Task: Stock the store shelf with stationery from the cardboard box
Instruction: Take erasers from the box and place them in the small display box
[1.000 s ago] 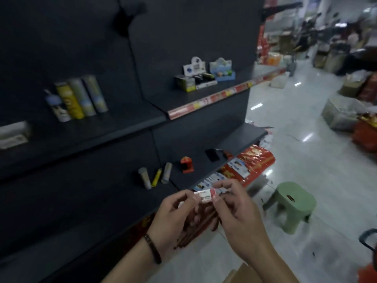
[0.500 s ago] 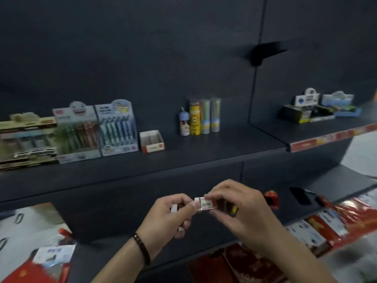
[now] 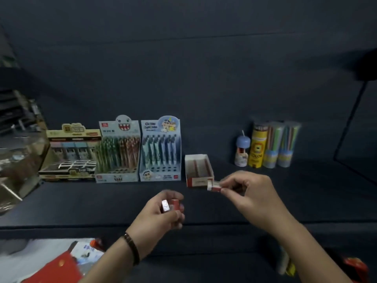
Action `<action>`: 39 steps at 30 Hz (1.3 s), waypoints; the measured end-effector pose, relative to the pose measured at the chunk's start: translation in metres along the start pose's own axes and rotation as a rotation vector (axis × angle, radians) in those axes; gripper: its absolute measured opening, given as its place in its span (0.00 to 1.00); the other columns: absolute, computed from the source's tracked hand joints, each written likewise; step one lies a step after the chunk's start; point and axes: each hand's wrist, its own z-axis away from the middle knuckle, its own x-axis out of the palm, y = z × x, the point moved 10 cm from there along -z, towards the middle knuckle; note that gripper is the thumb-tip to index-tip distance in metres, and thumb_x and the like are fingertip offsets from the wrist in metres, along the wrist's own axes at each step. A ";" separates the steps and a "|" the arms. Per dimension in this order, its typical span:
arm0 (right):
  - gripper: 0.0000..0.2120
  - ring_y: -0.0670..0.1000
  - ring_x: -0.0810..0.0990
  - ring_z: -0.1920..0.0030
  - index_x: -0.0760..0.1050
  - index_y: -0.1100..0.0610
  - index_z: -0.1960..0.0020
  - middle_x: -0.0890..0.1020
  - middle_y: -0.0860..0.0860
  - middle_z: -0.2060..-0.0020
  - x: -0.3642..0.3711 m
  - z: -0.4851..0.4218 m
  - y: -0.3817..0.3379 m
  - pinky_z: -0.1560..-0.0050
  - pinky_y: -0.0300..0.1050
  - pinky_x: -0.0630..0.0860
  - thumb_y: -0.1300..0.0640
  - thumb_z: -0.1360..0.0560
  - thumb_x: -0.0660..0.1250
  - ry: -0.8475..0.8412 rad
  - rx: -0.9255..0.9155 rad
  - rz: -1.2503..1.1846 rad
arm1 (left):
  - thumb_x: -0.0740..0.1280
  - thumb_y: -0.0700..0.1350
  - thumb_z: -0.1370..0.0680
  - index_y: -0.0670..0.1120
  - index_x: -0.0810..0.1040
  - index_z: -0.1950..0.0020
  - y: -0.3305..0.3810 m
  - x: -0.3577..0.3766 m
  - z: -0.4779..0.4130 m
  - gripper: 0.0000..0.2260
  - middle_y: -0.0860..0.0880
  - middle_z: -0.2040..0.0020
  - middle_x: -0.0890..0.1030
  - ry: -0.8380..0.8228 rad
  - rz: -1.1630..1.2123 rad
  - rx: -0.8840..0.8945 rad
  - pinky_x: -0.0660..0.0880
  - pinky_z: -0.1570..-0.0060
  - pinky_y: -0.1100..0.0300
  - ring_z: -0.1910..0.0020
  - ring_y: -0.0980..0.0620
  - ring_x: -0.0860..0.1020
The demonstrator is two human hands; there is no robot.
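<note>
My right hand (image 3: 247,193) pinches a small red-and-white eraser (image 3: 214,185) at the front right corner of a small open red-and-white display box (image 3: 199,170) on the dark shelf (image 3: 102,201). My left hand (image 3: 161,213), lower and to the left, grips a couple more of the same small erasers (image 3: 170,205) over the shelf's front part. No cardboard box is in view.
Left of the small box stand three pen display boxes (image 3: 160,150). Right of it stand a blue-capped bottle (image 3: 242,151), a yellow tube (image 3: 257,147) and clear tubes of coloured sticks (image 3: 280,146). Red packets (image 3: 59,266) lie below the shelf at bottom left.
My view swung left along the shelf. My hands, which held one eraser together, have parted: the right has reached the small box with one eraser, the left keeps the others.
</note>
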 end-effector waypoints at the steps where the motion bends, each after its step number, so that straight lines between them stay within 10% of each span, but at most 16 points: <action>1: 0.06 0.40 0.85 0.53 0.88 0.48 0.52 0.86 0.40 0.57 0.004 -0.019 0.009 0.53 0.36 0.81 0.59 0.25 0.79 -0.028 0.003 0.012 | 0.68 0.30 0.22 0.43 0.80 0.41 0.003 -0.008 -0.015 0.13 0.40 0.51 0.84 0.036 -0.045 0.010 0.80 0.58 0.55 0.56 0.43 0.84; 9: 0.04 0.35 0.83 0.53 0.88 0.47 0.50 0.87 0.38 0.55 0.065 -0.123 0.055 0.51 0.35 0.82 0.55 0.23 0.76 -0.333 0.048 0.185 | 0.64 0.37 0.16 0.50 0.71 0.36 0.017 -0.028 -0.100 0.12 0.60 0.48 0.85 0.044 -0.475 0.217 0.79 0.61 0.59 0.59 0.47 0.86; 16: 0.03 0.35 0.83 0.53 0.88 0.45 0.52 0.86 0.37 0.56 0.114 -0.145 0.081 0.52 0.34 0.80 0.52 0.25 0.78 -0.542 0.119 0.267 | 0.65 0.45 0.16 0.58 0.72 0.37 0.012 -0.033 -0.143 0.11 0.56 0.54 0.80 -0.005 -0.706 0.281 0.72 0.57 0.67 0.57 0.60 0.79; 36: 0.16 0.39 0.81 0.47 0.86 0.50 0.42 0.85 0.40 0.45 0.156 -0.136 0.087 0.42 0.43 0.79 0.58 0.22 0.62 -0.740 0.105 0.368 | 0.68 0.42 0.17 0.59 0.72 0.40 0.009 -0.033 -0.153 0.13 0.60 0.51 0.81 -0.066 -0.638 0.324 0.74 0.55 0.66 0.52 0.60 0.80; 39: 0.11 0.37 0.82 0.47 0.86 0.46 0.41 0.85 0.38 0.47 0.135 -0.142 0.071 0.46 0.38 0.78 0.54 0.20 0.70 -0.530 0.092 0.209 | 0.70 0.42 0.18 0.62 0.77 0.38 0.023 -0.030 -0.146 0.15 0.65 0.47 0.81 -0.042 -0.635 0.384 0.76 0.52 0.65 0.50 0.59 0.80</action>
